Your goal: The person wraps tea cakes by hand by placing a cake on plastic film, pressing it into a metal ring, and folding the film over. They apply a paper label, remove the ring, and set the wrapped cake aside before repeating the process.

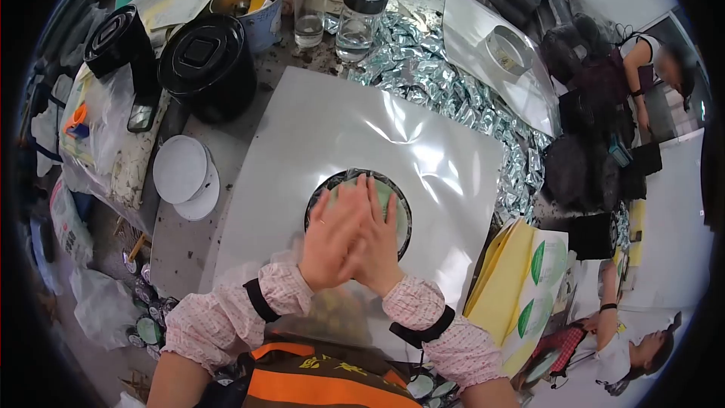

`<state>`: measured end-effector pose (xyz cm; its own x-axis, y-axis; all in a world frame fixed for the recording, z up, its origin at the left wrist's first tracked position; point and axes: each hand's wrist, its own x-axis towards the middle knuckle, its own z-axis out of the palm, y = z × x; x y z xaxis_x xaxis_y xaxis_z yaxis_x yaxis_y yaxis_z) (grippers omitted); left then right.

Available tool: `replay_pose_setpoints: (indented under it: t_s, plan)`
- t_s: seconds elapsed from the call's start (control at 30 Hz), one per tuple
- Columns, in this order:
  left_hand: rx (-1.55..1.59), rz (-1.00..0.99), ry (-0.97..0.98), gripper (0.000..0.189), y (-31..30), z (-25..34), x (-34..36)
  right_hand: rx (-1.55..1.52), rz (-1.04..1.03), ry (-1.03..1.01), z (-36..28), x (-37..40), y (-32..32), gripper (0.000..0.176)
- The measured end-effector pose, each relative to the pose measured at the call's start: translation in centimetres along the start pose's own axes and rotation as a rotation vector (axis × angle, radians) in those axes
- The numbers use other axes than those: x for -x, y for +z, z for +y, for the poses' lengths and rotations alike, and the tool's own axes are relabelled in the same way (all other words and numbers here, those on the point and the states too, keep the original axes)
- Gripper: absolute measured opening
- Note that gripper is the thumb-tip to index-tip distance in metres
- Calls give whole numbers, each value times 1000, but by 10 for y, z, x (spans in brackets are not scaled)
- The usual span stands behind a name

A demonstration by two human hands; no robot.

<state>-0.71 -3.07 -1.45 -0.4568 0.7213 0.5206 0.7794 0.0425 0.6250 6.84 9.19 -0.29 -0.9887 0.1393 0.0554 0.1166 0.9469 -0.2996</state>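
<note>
Both my hands lie overlapping on a round, black-rimmed thing with a pale green disc [402, 221] on top, near the middle of the view. My left hand [331, 238] has its fingers stretched forward and partly crosses my right hand [380, 253], whose fingers are also straight and slightly spread. The palms press flat and cover most of the disc, so what lies beneath them is hidden. Around the disc spreads a large shiny metal sheet [279, 143]. Patterned pink sleeves with black bands cover my forearms.
Crumpled silver-green foil packets [423, 68] pile behind the sheet. A black lidded canister [204, 68], white round discs [180, 170] and two glass bottles [310, 7] stand left and back. Yellow and white printed sheets [521, 279] lie right. Two other people [642, 68] are at the right.
</note>
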Motion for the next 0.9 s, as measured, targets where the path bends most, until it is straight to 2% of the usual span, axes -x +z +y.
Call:
replay_pose_setpoints:
  t_s: [0.03, 0.13, 0.2, 0.27, 0.3, 0.37, 0.4, 0.47, 0.5, 0.6, 0.63, 0.7, 0.73, 0.8, 0.83, 0.87, 0.9]
  plan:
    - [32, -113, 181, 61, 0, 1, -2, 58, 44, 10, 1, -4, 12, 74]
    - [-25, -228, -112, 56, 1, 14, -27, 38, 8, 19, -6, -5, 4, 74]
    - [321, -46, -413, 44, 5, -14, -30, -36, 1, 42, -10, -5, -2, 75]
    - [776, 18, -616, 41, -4, -21, -32, -70, 21, 53, -11, -6, -3, 75]
    - [843, 6, -663, 44, -5, -23, -29, -46, 177, 16, -12, -5, -8, 61]
    - [973, -7, -739, 52, -8, -29, -29, -748, 344, 172, 16, 1, 3, 51]
    - [567, -108, -477, 59, -9, -22, -32, -1107, 402, 237, 29, 1, 6, 46]
    - [-230, -332, 14, 74, 2, 7, -27, -762, 583, 241, 26, -14, -33, 35]
    - [-326, -405, 36, 92, 15, 6, -23, -581, 557, 264, 40, -25, -15, 28]
    - [-377, -376, 56, 89, 19, 2, -18, -383, 336, 337, 29, -24, -37, 23]
    - [-369, -407, 13, 84, 17, 2, -20, -409, 484, 239, 23, -18, -44, 20]
    - [-339, -490, -66, 75, 14, 7, -18, -331, 570, 46, -2, 4, -62, 21]
    - [-212, -527, -81, 68, 10, 13, -13, -288, 610, -31, -11, 21, -66, 21]
    - [29, -588, -97, 55, -8, 20, -15, -287, 721, -56, -6, 46, -67, 24]
    - [31, -422, 164, 51, -24, 30, -13, -289, 782, -67, 2, 55, -68, 26]
    - [43, -256, 420, 49, -41, 42, -5, -393, 729, 100, 13, 65, -66, 27]
    - [65, -110, 302, 38, -54, 44, 7, -497, 660, 269, 27, 78, -60, 29]
